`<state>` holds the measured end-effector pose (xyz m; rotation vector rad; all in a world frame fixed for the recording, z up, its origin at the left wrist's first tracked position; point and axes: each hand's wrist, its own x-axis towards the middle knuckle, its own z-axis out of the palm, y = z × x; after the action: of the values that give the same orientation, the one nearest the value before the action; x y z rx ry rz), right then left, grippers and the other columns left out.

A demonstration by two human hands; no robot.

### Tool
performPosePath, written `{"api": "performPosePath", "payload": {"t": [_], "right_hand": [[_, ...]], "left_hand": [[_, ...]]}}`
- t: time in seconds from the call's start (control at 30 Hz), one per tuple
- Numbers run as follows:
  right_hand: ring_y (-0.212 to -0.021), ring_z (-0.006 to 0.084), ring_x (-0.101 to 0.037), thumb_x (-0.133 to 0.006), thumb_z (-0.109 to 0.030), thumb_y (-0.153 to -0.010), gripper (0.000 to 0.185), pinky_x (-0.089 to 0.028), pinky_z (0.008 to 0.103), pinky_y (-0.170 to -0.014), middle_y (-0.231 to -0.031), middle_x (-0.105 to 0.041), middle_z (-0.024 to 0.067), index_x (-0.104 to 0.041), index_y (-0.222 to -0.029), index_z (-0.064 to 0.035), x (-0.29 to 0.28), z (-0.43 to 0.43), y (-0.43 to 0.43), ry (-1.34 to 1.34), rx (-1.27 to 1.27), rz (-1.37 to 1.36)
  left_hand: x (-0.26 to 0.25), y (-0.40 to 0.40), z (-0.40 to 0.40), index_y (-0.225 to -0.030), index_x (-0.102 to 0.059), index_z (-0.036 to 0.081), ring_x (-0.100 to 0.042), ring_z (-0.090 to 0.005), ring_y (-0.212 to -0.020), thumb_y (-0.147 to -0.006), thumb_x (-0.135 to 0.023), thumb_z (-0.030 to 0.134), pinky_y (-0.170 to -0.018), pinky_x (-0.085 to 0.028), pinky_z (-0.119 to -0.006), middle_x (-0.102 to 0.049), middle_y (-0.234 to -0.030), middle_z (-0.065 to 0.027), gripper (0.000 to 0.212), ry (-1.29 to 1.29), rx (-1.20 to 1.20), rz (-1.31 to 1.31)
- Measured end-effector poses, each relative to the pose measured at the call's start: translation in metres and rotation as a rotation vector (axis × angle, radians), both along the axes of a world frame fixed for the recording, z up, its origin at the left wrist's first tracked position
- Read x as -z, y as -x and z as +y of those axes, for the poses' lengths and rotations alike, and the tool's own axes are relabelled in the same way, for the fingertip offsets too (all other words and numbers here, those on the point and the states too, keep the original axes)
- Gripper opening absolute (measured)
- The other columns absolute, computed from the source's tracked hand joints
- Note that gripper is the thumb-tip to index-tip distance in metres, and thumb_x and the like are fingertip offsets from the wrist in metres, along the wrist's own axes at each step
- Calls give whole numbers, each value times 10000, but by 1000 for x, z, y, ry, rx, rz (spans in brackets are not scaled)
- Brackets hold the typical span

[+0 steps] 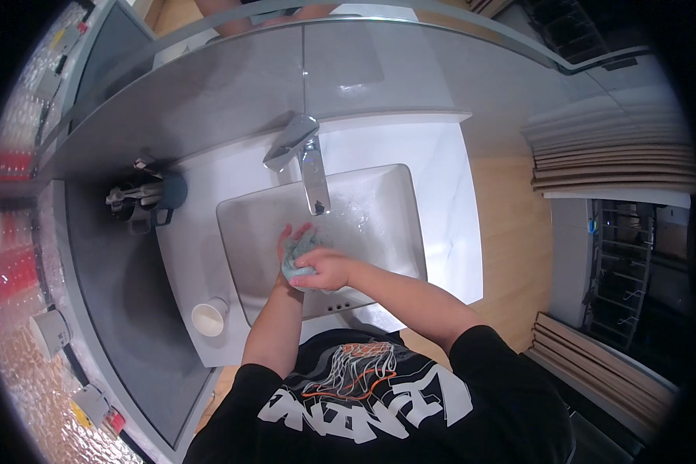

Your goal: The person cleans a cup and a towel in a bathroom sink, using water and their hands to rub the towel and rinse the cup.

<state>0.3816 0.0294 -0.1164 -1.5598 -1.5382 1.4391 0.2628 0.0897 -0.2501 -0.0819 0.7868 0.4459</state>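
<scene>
A wet, pale green cloth is bunched between my two hands over the white sink basin. My left hand cups it from below and behind, with its fingertips showing past the far edge. From the right, my right hand presses down on the cloth with curled fingers. Both hands are low, in the near left part of the basin. Beyond them, a chrome single-lever faucet reaches over the sink, its spout a little above my left fingertips. Whether water is running I cannot tell.
A white paper cup stands on the white countertop left of the sink. Farther back sits a blue-grey mug beside a holder with white-handled items. A grey wall panel bounds the left; pleated curtains hang at right.
</scene>
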Motion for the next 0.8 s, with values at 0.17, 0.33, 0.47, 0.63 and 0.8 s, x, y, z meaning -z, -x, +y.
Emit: {"api": "performPosePath", "payload": {"t": [0.17, 0.33, 0.47, 0.63, 0.8], "right_hand": [[-885, 389, -594, -625, -395, -801, 393, -481, 418, -769, -938, -654, 164, -651, -980, -46, 30, 3, -16, 58, -88, -393], [-1028, 293, -598, -696, -396, -783, 494, -453, 387, -889, -1040, -639, 168, -615, -1044, 15, 56, -25, -49, 495, 634, -277], [-992, 230, -632, -734, -283, -786, 420, -500, 395, -844, -982, -651, 143, -615, -1018, 46, 54, -13, -54, 768, 719, 173], [-856, 217, -654, -657, -64, -830, 158, -544, 352, -710, -890, -660, 126, -637, -965, 18, 154, -16, -78, 883, 1090, 838], [-871, 195, -646, -600, -62, -857, 159, -538, 339, -739, -941, -655, 80, -613, -996, 15, 189, 32, -82, 714, 942, 840]], "left_hand": [[56, 31, -5, -934, -605, 66, -618, -308, -900, -876, -455, 339, -843, -492, -441, -640, -960, -117, 317, -33, -214, -816], [-14, 12, 8, -870, -599, 36, -634, -303, -864, -844, -527, 272, -814, -512, -411, -642, -896, -114, 248, -5, -3, 252], [25, 37, 5, -900, -602, -18, -630, -309, -863, -776, -648, 221, -773, -495, -418, -652, -914, -152, 272, -468, 69, 879], [-5, 16, 22, -959, -615, -41, -621, -351, -876, -730, -688, 225, -774, -480, -420, -649, -948, -217, 358, -922, 463, 1405], [78, 48, 43, -1016, -606, -43, -621, -366, -919, -740, -671, 218, -794, -485, -402, -646, -952, -229, 386, -1127, 514, 1526]]}}
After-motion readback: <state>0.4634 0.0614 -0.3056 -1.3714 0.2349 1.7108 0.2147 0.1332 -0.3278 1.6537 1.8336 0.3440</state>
